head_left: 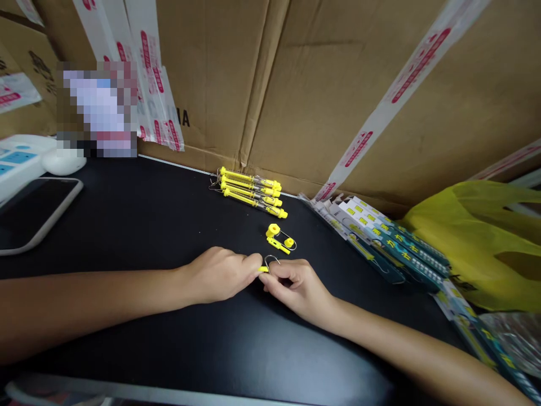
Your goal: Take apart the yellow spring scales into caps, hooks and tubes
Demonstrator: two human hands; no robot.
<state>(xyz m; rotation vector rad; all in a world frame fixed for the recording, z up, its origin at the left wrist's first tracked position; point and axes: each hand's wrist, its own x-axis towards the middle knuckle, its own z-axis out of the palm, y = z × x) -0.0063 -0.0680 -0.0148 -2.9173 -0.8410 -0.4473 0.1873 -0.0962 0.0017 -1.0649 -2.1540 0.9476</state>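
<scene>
My left hand is closed around a small yellow plastic rod, whose tip pokes out past the thumb. Against that tip, my right hand pinches a curved metal hook. The two hands meet near the middle of the black table; the fingers hide most of both parts. Just beyond them lie loose yellow plastic pieces and a bent metal wire. Farther back, several yellow spring scales with metal hooks at their left ends rest side by side.
Printed retail packages are stacked at the right beside a yellow plastic bag. A phone and a white power strip occupy the left. Large cardboard boxes wall off the back of the black table.
</scene>
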